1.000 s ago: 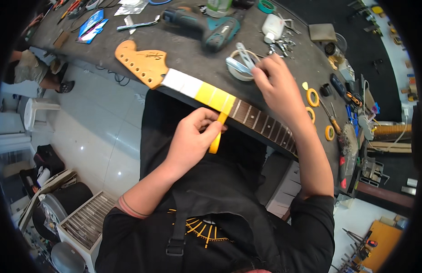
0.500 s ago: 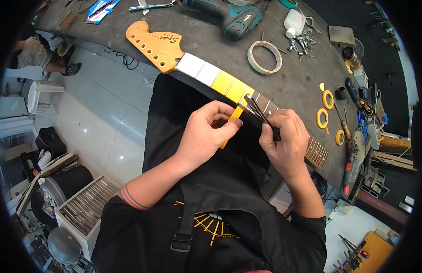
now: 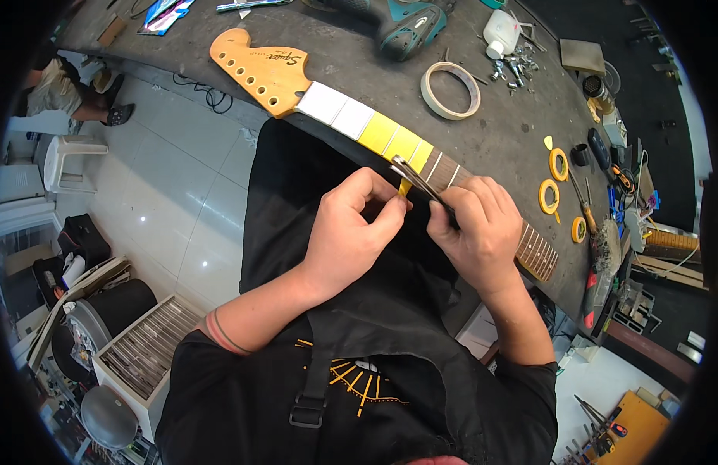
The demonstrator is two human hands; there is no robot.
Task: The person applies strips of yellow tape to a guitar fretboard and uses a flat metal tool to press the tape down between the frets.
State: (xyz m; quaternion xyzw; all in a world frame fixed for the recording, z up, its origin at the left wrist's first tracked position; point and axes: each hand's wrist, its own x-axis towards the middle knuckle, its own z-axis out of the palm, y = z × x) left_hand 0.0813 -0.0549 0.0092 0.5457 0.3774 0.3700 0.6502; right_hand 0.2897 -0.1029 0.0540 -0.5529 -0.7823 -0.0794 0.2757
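My left hand (image 3: 349, 225) pinches a short yellow tape strip (image 3: 405, 187) between thumb and fingers. My right hand (image 3: 483, 232) grips slim dark metal scissors (image 3: 418, 177), their handles hidden by my fingers. The blade tips lie close together, right at the upper end of the strip. Just beyond both hands, a guitar neck (image 3: 258, 71) runs slantwise along the bench edge, its headstock at the upper left. White covering (image 3: 335, 110) lies over the frets nearest the headstock, followed by yellow tape (image 3: 394, 141); bare dark fretboard (image 3: 445, 167) shows farther right.
A wide tape roll (image 3: 450, 91) rests on the grey bench (image 3: 359, 66) behind the neck. A power drill (image 3: 405, 31), white bottle (image 3: 501, 35) and metal hardware (image 3: 515, 70) lie farther back. Small yellow tape rolls (image 3: 549, 197) and a brush (image 3: 607, 246) are at right.
The scissors have moved left, and their blades have come together at the tape. Less of the yellow strip shows at my left hand. The neck sits slightly higher in view.
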